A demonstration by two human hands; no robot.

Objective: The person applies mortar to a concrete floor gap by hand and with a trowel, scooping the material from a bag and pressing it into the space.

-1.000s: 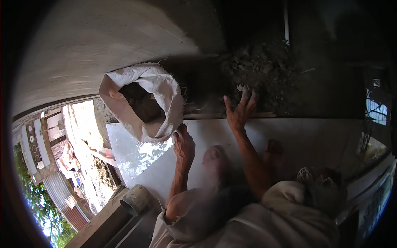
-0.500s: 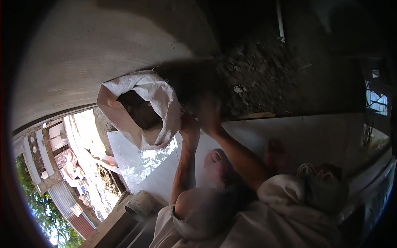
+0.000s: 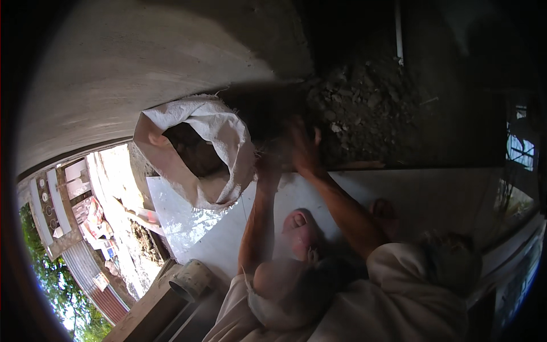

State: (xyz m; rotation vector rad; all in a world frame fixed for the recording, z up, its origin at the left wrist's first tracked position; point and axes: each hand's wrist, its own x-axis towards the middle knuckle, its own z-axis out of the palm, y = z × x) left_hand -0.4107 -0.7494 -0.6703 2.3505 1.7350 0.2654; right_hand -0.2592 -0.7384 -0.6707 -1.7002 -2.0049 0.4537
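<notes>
left hand [image 3: 269,163] seemingly touches white sack [image 3: 238,135]; right hand [image 3: 303,146] beside rubble [image 3: 367,105].

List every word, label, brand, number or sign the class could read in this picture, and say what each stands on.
No text can be read anywhere.
White sack: no lettering shows on the visible cloth.
Grey cylindrical container: no lettering can be made out.
Coloured items outside at the left: too small and blurred to tell whether they bear print.
</notes>
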